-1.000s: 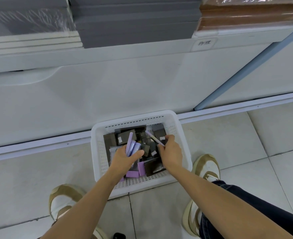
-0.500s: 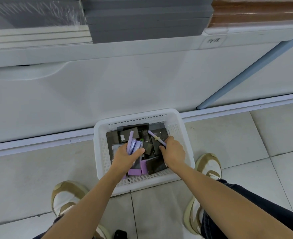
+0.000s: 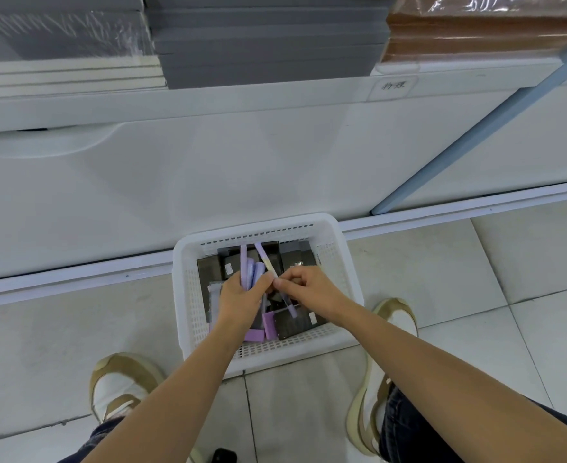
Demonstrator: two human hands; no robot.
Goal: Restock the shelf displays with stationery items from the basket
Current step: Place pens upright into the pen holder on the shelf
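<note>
A white plastic basket (image 3: 345, 259) sits on the floor tiles against the shelf base. It holds several dark flat packs and purple items. My left hand (image 3: 242, 299) grips a bundle of purple pens (image 3: 250, 270) that stick up over the basket. My right hand (image 3: 308, 287) pinches a slim purple pen (image 3: 266, 262) and holds it against the bundle, touching my left thumb. The pen's lower end shows below my hands.
Above runs the white shelf front (image 3: 275, 105) with grey stacked pads (image 3: 268, 45), brown wrapped packs (image 3: 475, 31) and a small label (image 3: 392, 85). A blue slanted pole (image 3: 475, 135) crosses on the right. My shoes (image 3: 121, 385) flank the basket.
My right hand carried the slim purple pen leftward from the basket's right side to the bundle in my left hand. The hands now touch.
</note>
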